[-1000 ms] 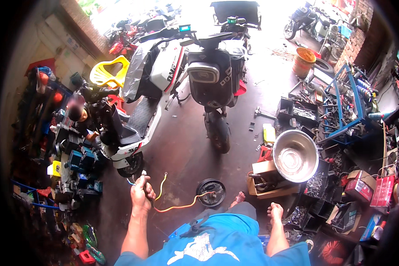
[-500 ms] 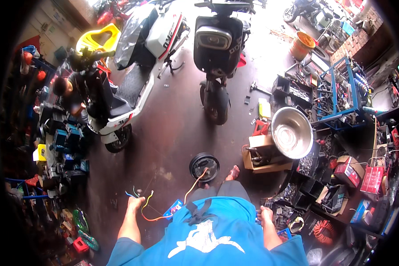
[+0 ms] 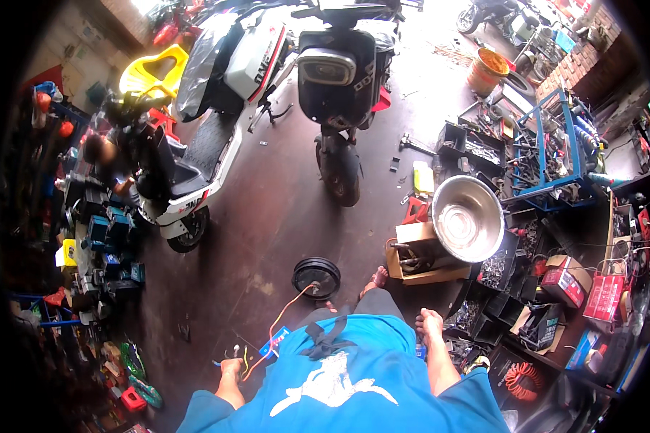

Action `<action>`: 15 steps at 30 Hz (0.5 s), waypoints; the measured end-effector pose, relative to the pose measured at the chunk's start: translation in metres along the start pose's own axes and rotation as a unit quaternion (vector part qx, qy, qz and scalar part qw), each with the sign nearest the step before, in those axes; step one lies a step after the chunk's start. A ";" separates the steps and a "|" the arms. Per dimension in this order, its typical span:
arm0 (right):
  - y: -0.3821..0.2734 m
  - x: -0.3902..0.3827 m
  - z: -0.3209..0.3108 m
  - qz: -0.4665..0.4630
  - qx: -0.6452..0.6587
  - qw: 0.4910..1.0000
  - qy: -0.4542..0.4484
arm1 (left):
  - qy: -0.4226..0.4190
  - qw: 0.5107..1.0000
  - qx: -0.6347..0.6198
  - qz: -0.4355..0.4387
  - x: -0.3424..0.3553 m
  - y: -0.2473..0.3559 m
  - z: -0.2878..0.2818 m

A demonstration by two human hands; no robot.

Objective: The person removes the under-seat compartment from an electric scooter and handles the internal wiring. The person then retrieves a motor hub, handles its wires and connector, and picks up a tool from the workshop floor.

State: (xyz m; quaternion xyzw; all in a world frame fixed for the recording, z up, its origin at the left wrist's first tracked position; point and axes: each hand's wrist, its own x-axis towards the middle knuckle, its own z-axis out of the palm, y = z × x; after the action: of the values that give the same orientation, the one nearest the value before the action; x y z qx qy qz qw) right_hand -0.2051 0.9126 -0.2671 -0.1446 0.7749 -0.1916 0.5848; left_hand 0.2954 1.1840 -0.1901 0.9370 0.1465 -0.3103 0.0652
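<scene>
My left hand (image 3: 231, 368) is closed around the end of an orange cable (image 3: 276, 322), low at the left of my body. Thin coloured wires, yellow, blue and others, stick out past my fingers. The cable runs to the middle of a round black wheel motor (image 3: 316, 278) lying on the floor between my feet. Beside the cable is a small blue box (image 3: 274, 341), partly hidden by my shirt. My right hand (image 3: 430, 322) is raised at my right side with its fingers curled in; whether anything is inside does not show.
A metal basin (image 3: 468, 218) rests on an open cardboard box (image 3: 419, 263) at my right, beside crowded parts trays. Ahead stand a black scooter (image 3: 337, 86) and a white scooter (image 3: 188, 198). A person (image 3: 108, 155) is behind the white one. Stacked boxes line the left.
My left hand has drawn back toward my body, pulling the cable straighter. My right hand has moved forward and up. The wheel motor appears slightly turned or tilted, and the view has shifted.
</scene>
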 end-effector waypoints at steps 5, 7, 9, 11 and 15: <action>-0.036 0.024 -0.033 -0.021 -0.020 0.999 0.022 | -0.003 0.998 -0.060 0.036 -0.013 0.019 0.014; -0.037 0.039 -0.057 -0.029 0.006 0.999 0.021 | -0.034 0.997 -0.058 0.049 -0.028 0.048 0.021; -0.050 0.042 -0.069 -0.011 0.044 0.998 0.044 | -0.037 0.994 -0.023 0.098 -0.056 0.084 0.026; -0.050 0.053 -0.078 -0.008 0.059 0.997 0.050 | -0.033 0.982 -0.021 0.183 -0.004 0.083 0.051; -0.015 0.062 -0.079 -0.001 0.108 0.991 0.078 | -0.003 0.916 0.100 0.388 -0.096 0.200 0.039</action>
State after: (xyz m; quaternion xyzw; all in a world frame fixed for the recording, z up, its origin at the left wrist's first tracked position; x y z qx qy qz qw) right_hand -0.2981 0.8816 -0.2931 -0.0662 0.7927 -0.2857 0.5344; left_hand 0.2631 0.9631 -0.1568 0.9210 -0.2608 -0.2763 0.0864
